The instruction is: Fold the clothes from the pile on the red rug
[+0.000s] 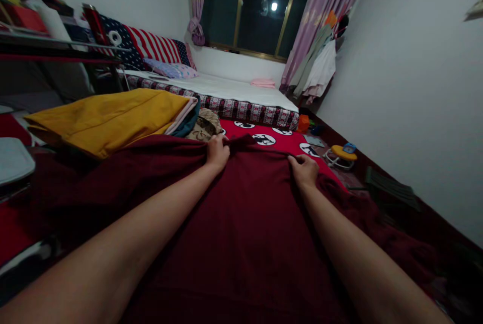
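Note:
A large dark red cloth [249,228] is spread out in front of me and covers most of the lower view. My left hand [218,152] is closed on its far edge, near the middle. Farther right, my right hand [305,169] pinches the same edge between thumb and fingers. Between the hands the edge runs fairly straight, with a small bunched peak just right of my left hand. Loose folds spread to both sides. Whether the cloth is a garment or a sheet, I cannot tell. Beneath its far edge shows a red cover [279,130] with white and black round prints.
Folded yellow clothing [113,115] lies at the left, beside a camouflage-patterned cloth [207,124]. A bed [226,87] stands under the window. At the right are a small yellow-topped stool [341,152] and a dark slatted stool [390,186]. A shelf table [64,45] holds a red flask [94,23].

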